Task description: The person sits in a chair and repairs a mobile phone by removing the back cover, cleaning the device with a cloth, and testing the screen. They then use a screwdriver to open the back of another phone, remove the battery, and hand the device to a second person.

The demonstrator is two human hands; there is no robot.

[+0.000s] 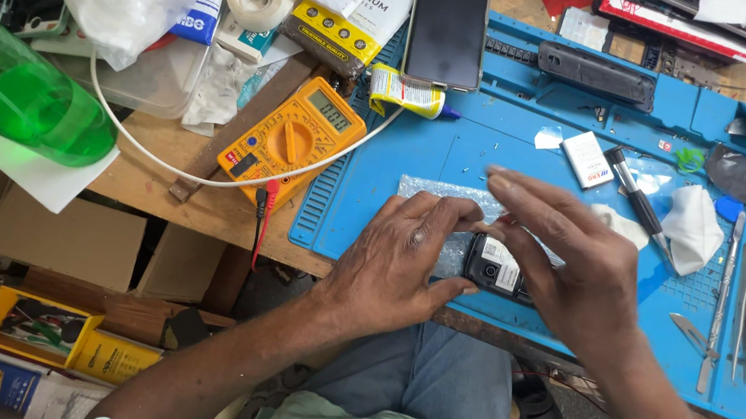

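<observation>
Small black phone [494, 268] lies on blue mat [422, 157], both hands [399, 264] touching it.

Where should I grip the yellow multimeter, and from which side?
Take the yellow multimeter across its two long edges, near the middle around the dial, coming straight down from above. It lies flat and face up on the wooden bench, tilted diagonally. A white cable curves past its lower end and the probe leads trail from there, so avoid that end.
</observation>
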